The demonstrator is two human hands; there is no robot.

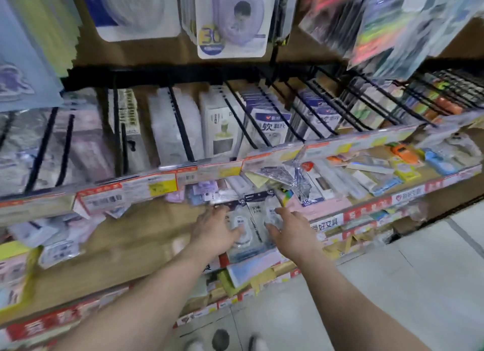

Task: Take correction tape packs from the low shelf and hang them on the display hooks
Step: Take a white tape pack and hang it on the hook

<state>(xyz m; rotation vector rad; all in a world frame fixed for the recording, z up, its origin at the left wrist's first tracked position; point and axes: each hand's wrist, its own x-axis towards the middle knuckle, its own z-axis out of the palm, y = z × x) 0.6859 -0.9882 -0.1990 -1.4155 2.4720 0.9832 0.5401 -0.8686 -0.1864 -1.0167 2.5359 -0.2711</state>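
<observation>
1. Pale tiled floor (392, 285) below the low shelf (125, 248).
2. Left hand (214, 230) and right hand (290, 230), fingers spread, resting flat on clear-plastic correction tape packs (251, 227) lying on that wooden shelf.
3. Above it, black wire dividers (180, 122) holding upright boxed packs.
4. Higher still, blister packs (230, 18) hanging, blurred.

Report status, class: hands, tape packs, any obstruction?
Left hand and right hand both open on correction tape packs, low shelf. Nothing lifted yet. Price-label rail overhangs above.

whole view motion-blurred, price labels (162, 187) unreadable, hanging packs (230, 20) cropped
</observation>
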